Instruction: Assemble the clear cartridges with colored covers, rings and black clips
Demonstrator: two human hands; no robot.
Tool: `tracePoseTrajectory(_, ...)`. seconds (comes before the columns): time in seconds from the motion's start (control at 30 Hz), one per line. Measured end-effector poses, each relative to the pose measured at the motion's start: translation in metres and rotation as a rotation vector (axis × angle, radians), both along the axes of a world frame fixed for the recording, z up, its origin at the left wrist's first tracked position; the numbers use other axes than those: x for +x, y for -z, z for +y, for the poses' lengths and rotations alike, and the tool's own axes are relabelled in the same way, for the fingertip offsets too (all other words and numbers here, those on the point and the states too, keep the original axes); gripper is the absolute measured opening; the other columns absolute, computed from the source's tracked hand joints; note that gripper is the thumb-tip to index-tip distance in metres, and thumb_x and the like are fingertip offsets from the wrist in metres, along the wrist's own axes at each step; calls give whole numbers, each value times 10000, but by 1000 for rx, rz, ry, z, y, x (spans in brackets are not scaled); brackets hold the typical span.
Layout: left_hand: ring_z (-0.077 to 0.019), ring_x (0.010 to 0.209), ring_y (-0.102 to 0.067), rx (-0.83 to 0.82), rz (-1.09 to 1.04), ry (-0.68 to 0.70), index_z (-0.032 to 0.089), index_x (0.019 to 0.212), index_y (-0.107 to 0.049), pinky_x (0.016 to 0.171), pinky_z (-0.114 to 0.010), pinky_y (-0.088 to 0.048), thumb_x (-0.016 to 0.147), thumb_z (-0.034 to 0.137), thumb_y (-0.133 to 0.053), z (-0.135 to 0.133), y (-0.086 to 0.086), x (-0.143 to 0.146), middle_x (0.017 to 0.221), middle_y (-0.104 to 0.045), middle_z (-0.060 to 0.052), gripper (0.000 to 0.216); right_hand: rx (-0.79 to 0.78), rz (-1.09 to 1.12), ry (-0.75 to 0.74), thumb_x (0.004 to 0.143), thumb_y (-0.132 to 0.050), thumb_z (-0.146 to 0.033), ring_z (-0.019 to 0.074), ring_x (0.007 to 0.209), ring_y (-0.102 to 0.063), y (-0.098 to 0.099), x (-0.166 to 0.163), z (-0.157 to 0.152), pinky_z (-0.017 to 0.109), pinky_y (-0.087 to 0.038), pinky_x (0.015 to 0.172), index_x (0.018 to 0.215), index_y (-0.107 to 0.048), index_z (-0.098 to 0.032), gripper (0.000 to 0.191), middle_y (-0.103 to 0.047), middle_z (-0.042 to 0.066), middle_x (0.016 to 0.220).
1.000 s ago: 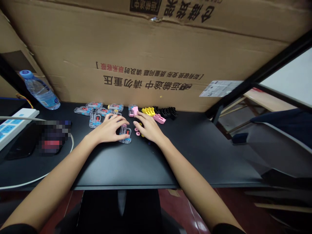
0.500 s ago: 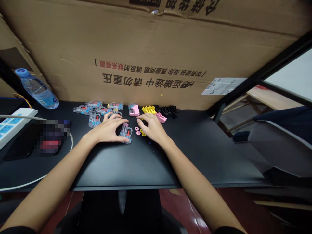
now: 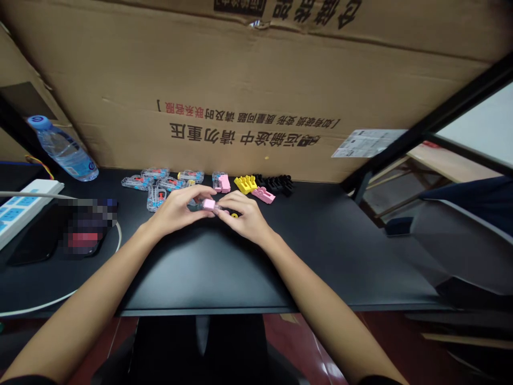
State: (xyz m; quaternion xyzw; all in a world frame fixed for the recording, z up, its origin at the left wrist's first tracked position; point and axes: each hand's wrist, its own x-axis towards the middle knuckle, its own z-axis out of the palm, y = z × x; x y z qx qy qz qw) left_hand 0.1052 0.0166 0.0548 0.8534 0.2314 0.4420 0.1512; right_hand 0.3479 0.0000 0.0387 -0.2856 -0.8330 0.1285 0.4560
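Sitting between the fingertips of both hands, just above the black tabletop, is a small clear piece with a pink end; the left hand is part closed, thumb below and fingers curved above, pinching it from one side; the right hand is drawn nearly together, its thumb and fingertips gripping the other end (the fingers hide much of the piece, so its full shape cannot be told); just beside the right thumb lies a yellow disc.

Beyond the hands, a pink block lies against another clear piece; to its right are yellow parts, a pink part and a row of black parts; past the left hand, clear pieces with blue and red inside lie in a loose group; farther left are a water bottle, tilted, and a white power strip; brown cardboard stands behind everything.
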Motion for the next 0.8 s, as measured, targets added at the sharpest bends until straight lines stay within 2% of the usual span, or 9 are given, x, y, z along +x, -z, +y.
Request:
tracePoseTrajectory(0.1, -165, 935, -786, 43, -11, -29, 213, 1217, -714, 871, -278, -642, 961, 314, -841, -2, 1, 2, 1124, -808, -65, 303, 68, 12, 0, 1042, -725, -258, 243, 941, -719, 1, 2, 1, 409, -604, 840, 1069, -841, -243, 120, -812, 80, 994)
tracePoseTrajectory(0.27, -165, 912, -783, 20, 1, -60, 210, 1252, -673, 876, -290, -650, 960, 318, -843, -3, 2, 2, 1064, -798, -53, 355, 96, 4, 10, 1049, -721, -275, 241, 934, -722, 0, 3, 2, 416, -618, 834, 1101, -855, -255, 144, -808, 78, 989)
tracePoseTrajectory(0.43, -165, 928, -775, 27, 5, -52, 216, 1206, -674, 882, -291, -639, 987, 328, -809, -5, 0, 2, 1100, -792, -59, 281, 59, -22, 29, 1054, -712, -298, 247, 944, -729, -2, 4, 1, 429, -617, 854, 1092, -863, -268, 158, -809, 74, 988)
tracePoseTrajectory(0.57, -185, 963, -782, -91, 73, -90, 241, 1345, -631, 892, -306, -624, 1020, 389, -761, -7, -4, 1, 1137, -792, -50, 380, -7, 2, 88, 1069, -685, -313, 257, 970, -737, 2, 2, -1, 443, -614, 907, 1146, -849, -253, 190, -821, 85, 1027)
tracePoseTrajectory(0.67, -207, 959, -790, -230, 206, -141, 273, 1420, -604, 898, -339, -614, 1099, 409, -617, -9, -8, 1, 1111, -798, -35, 349, -102, 13, 145, 1071, -665, -315, 267, 1012, -738, 7, -2, -1, 464, -610, 956, 1263, -821, -250, 256, -825, 97, 1124)
tracePoseTrajectory(0.73, -240, 1063, -786, -264, 247, -175, 275, 1426, -606, 964, -382, -606, 1123, 419, -548, -9, -9, 1, 1168, -797, -51, 341, -204, 21, 160, 1069, -654, -334, 270, 1017, -747, 10, -4, -2, 466, -617, 958, 1301, -813, -245, 295, -822, 104, 1164)
tracePoseTrajectory(0.8, -272, 1239, -736, -257, 271, -175, 272, 1453, -597, 1081, -427, -572, 1112, 457, -557, -10, -10, 1, 1336, -757, -80, 390, -315, 49, 170, 1070, -643, -373, 273, 1015, -760, 10, -5, -2, 458, -633, 939, 1300, -818, -239, 319, -821, 108, 1183)
